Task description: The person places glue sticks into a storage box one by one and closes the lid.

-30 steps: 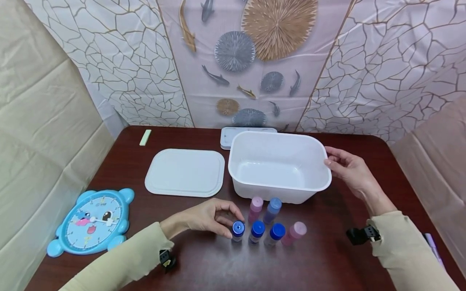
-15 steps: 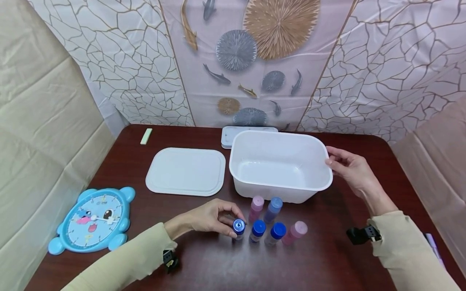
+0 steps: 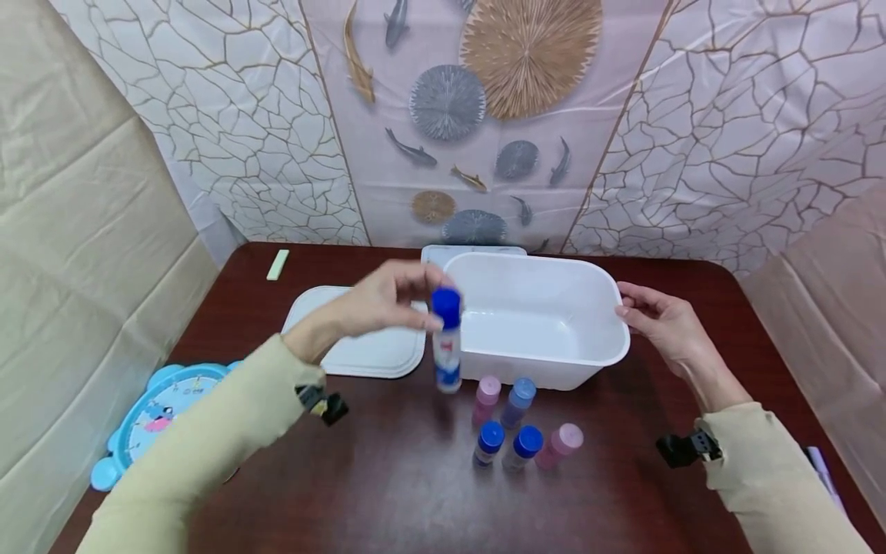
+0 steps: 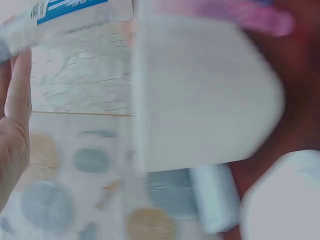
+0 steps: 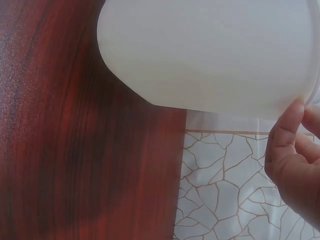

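A person's left hand (image 3: 377,300) pinches a blue-capped bottle (image 3: 447,342) by its cap, so the bottle hangs upright in the air just beside the left rim of a white plastic tub (image 3: 533,362), clear of the table (image 3: 388,492). The grip at the very top leaves the labelled body free below the fingers. The right hand (image 3: 661,323) rests on the tub's right rim with fingers curled lightly over the edge, a hold that looks meant to steady the empty tub. 5 more small bottles (image 3: 515,427) stand upright in a tight cluster on the table just in front of the tub: 3 with blue caps, 2 with pink, near the lifted one. The tub's flat white lid (image 3: 360,350) lies to its left, partly behind the left arm. A blue toy clock (image 3: 148,419) sits near the table's left edge, and a pale green bar (image 3: 278,264) lies at the far left corner. The left wrist view is too blurred to add detail.
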Demonstrator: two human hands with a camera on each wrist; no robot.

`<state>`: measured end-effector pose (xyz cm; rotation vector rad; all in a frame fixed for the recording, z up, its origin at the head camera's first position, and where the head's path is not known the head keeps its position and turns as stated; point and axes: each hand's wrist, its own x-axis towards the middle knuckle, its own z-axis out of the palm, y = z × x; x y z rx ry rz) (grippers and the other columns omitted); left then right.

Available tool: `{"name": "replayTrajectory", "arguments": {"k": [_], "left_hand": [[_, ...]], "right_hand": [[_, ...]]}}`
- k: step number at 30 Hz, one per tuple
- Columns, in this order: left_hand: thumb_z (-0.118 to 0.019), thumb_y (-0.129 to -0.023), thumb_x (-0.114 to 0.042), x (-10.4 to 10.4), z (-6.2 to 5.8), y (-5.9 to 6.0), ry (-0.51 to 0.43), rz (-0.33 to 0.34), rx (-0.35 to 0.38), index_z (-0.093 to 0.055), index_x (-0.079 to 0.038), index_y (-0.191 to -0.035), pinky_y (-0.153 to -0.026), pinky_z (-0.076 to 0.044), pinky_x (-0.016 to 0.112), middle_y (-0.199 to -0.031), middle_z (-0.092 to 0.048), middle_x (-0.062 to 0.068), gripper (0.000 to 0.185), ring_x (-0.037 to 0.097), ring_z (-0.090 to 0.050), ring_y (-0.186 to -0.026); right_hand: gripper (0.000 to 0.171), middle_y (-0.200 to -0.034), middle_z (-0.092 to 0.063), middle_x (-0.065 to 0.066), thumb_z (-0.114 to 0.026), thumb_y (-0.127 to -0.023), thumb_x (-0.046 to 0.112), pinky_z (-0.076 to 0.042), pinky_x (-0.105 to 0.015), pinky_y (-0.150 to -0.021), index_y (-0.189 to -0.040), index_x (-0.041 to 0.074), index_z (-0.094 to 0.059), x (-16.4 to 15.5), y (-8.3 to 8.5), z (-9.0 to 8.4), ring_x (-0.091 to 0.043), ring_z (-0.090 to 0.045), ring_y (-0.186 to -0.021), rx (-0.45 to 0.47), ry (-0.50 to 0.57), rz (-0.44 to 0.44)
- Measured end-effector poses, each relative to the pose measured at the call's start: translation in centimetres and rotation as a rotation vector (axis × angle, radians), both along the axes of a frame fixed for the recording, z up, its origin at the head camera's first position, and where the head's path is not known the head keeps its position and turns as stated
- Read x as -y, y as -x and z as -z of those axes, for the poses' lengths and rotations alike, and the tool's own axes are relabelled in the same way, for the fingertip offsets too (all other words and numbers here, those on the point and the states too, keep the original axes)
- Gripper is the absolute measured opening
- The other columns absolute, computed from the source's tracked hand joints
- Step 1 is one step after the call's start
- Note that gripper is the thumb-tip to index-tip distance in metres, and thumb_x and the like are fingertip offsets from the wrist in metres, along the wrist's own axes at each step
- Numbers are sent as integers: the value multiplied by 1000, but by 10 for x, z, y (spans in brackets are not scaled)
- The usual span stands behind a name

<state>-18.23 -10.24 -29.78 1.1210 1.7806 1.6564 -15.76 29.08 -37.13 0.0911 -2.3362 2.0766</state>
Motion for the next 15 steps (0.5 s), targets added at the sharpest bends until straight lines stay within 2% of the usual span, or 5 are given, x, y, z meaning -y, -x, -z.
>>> {"name": "replayTrajectory", "arguments": {"k": [3, 6, 10, 15], "left_hand": [[-67, -83, 0, -24, -22, 22, 2, -94, -1, -54, 6, -120, -78, -55, 35, -102, -63, 7, 40, 19, -59, -92], [-64, -86, 0, -53, -30, 41, 26, -140, 22, -53, -1, -128, -83, -55, 35, -109, -60, 12, 43, 20, -58, -98], [-64, -87, -2, -90, -25, 60, 74, -143, 40, -53, -3, -127, -83, -55, 34, -110, -59, 13, 41, 20, -60, -97], [-66, -85, 0, -124, -11, 72, 175, -140, 26, -56, -2, -119, -82, -53, 27, -104, -62, 11, 35, 18, -61, -93]], "right_hand": [[34, -86, -60, 9, -63, -88, 1, -53, -12, -67, -121, 6, -58, -1, -2, 0, 1, -57, -79, -4, 8, 1], [35, -87, -60, 10, -63, -88, 2, -53, -11, -67, -122, 7, -59, -3, -3, -1, 2, -57, -79, -5, -14, 12], [34, -87, -60, 12, -63, -88, 1, -52, -11, -67, -121, 7, -59, -3, -4, -1, 2, -57, -79, -12, -37, 24], [46, -87, -59, 14, -61, -89, 2, -52, -11, -67, -131, -10, -47, -2, -3, -3, 4, -56, -80, -9, -123, 25]]}}
